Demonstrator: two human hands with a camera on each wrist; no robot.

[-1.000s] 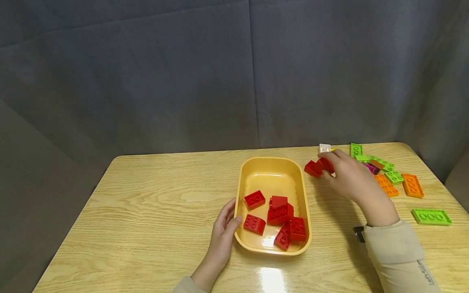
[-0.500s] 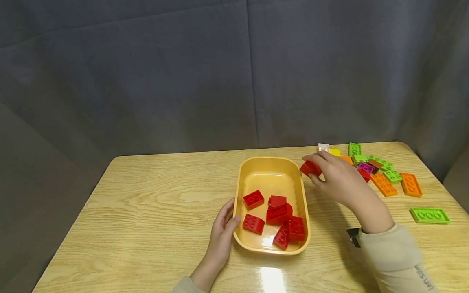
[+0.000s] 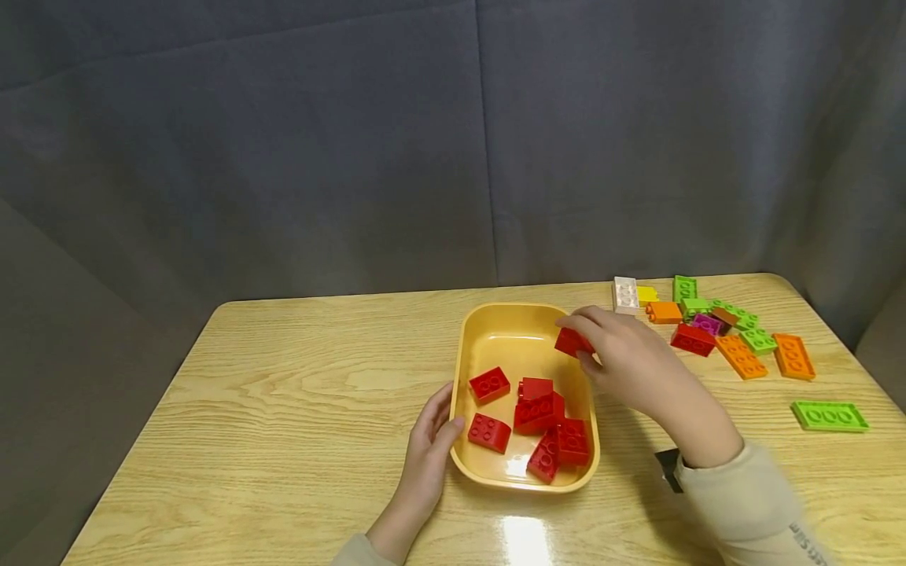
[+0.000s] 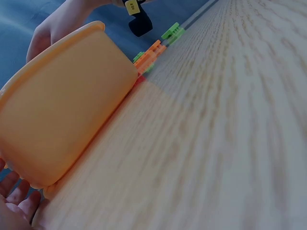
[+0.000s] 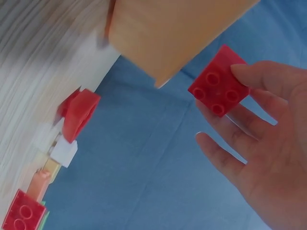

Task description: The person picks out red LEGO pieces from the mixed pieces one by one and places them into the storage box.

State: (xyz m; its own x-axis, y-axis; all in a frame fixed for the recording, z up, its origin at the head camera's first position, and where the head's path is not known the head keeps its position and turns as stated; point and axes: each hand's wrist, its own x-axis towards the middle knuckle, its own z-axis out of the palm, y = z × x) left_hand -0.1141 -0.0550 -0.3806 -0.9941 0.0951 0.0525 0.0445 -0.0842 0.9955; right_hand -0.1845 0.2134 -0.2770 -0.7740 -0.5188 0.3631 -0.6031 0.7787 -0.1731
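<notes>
A yellow plastic bin [image 3: 524, 306] holds several red toy bricks, among them a red brick with studs up [image 3: 489, 432]. My left hand [image 3: 428, 440] holds the bin's left side, thumb at the rim and fingers outside. In the left wrist view, fingers [image 4: 19, 191] lie against its lower corner. My right hand [image 3: 630, 362] pinches a red brick [image 3: 573, 343] above the bin's right rim. Four-stud ends of this held brick [image 5: 218, 88] face the right wrist view. A curved red piece [image 5: 79, 115] also shows there, hidden in the head view.
Right of the bin lie a white brick [image 3: 626, 295], a yellow brick [image 3: 647, 295], an orange brick [image 3: 664, 313], a red brick [image 3: 694, 339] and several green and orange ones. A long green brick [image 3: 830, 417] lies nearer. A dark curtain [image 3: 354, 157] hangs behind the table.
My right hand has carried the red brick leftward and nearer, from the table to above the bin's right rim. The left hand keeps its place at the bin.
</notes>
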